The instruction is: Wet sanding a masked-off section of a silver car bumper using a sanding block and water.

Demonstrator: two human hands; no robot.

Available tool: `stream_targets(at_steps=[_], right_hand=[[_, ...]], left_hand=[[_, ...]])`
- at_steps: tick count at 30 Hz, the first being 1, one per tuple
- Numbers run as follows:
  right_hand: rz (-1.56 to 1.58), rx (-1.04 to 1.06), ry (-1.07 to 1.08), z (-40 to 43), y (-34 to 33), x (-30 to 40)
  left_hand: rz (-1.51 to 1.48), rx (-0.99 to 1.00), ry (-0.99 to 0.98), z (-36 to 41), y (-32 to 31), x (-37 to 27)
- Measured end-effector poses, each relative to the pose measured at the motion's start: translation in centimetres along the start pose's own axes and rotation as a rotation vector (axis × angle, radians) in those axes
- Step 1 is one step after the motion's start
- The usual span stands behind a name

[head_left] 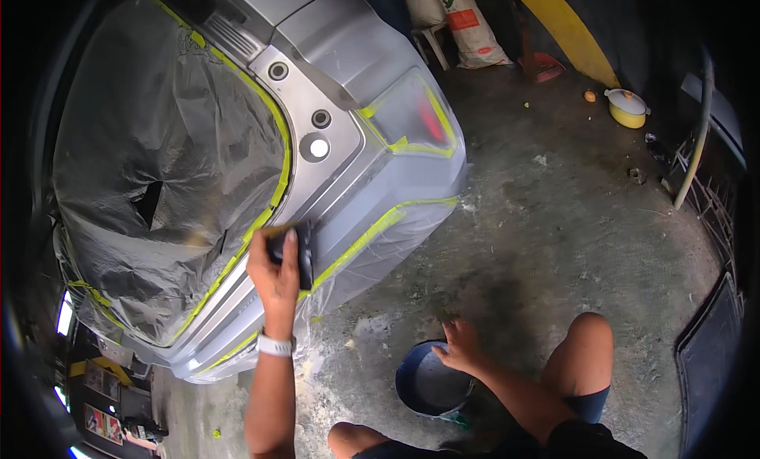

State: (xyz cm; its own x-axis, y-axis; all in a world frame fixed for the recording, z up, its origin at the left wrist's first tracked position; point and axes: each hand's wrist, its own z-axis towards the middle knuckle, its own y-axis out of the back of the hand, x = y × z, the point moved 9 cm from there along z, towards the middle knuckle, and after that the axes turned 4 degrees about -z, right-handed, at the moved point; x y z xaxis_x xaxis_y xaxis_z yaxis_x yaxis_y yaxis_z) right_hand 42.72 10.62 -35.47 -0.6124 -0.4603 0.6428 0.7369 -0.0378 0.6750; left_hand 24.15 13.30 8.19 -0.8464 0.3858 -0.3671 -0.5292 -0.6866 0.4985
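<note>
My left hand (278,269), with a white watch at the wrist, holds a dark flat pad (304,254) against the silver-grey body panel (350,204) of a vehicle. Whether the pad is a block or a folded sheet I cannot tell. Yellow-green masking tape (356,245) runs along the panel just right of the pad. My right hand (462,347), fingers apart and nothing seen in it, is over the rim of a dark blue bucket (409,376) on the floor. Something greyish, perhaps liquid, shows inside the bucket.
Plastic sheeting (172,132) edged with tape covers a large opening at left. A taped tail light (409,115) is at the panel's far end. On the concrete floor (534,233) stand a yellow lidded pot (627,115) and a sack (475,34). A dark panel (709,364) lies at right.
</note>
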Motion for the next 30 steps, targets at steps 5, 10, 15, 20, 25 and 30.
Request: stream_targets(at_steps=[5,10,15,20,25,30], right_hand=[[-0.081,0.106,-0.11,-1.9,-3.2,-2.0],[-0.09,0.234,-0.094,-1.8,-4.1,-1.6],[-0.061,0.229,-0.144,-1.9,-4.7,-2.1],[-0.032,0.151,-0.112,-2.1,-4.3,-2.2],[-0.024,0.289,-0.168,-1.7,-4.9,-2.7],[0.01,0.207,-0.164,-1.6,-5.6,-2.7]], left_hand=[[0.274,0.105,-0.073,8.7,-4.0,-1.2],[0.51,0.048,-0.295,8.9,-5.3,0.2],[0.5,-0.023,-0.304,11.4,-5.6,-0.6],[0.553,0.095,-0.309,12.7,-7.6,-3.0],[0.452,0.115,-0.254,9.1,-6.6,0.7],[0.62,0.207,-0.404,13.3,-9.3,-4.1]])
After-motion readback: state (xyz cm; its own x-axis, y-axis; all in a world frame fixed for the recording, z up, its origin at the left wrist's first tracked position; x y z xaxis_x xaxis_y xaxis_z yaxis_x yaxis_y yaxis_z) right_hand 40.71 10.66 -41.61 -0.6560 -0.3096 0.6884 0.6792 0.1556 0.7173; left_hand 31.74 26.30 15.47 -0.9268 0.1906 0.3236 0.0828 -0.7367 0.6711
